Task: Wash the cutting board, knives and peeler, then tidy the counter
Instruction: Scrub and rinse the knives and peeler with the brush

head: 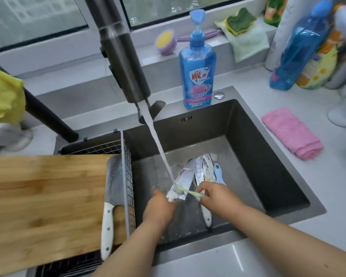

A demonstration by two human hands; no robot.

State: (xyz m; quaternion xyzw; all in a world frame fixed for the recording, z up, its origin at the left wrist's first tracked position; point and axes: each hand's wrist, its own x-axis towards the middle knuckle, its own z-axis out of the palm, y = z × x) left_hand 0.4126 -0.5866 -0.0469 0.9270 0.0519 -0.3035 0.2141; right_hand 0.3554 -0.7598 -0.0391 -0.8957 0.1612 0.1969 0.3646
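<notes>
A person's left hand (159, 208) gripped the handle end of a broad steel kitchen knife (181, 181) low in the centre of the frame, holding its blade under the stream from the dark metal pull-down tap (124, 62), while the right hand (214, 196) pinched a thin pale-green cloth or scrubber (188, 191) against the soapy blade. Two more steel blades with a white riveted handle (205, 211) and a light-blue peeler (219, 174) lay just beyond on the floor of the dark square sink (268, 156), apparently unwashed as yet. A white-handled cleaver (112, 198) rested on the wooden cutting board (44, 196) at lower left, across a wire drying rack (128, 176). The job looked early, with rinsing in hand; done well, the wipe would run from spine toward edge with fingers kept behind the cutting side, the blade angled so water carries the suds off. At upper centre stood a blue pump bottle of dish soap (197, 74) bearing large red Chinese characters on a white shield; its smaller print was too blurred to read. A folded pink cloth (292, 132) lay on the pale counter at right, a yellow cloth (4, 98) at far left.
</notes>
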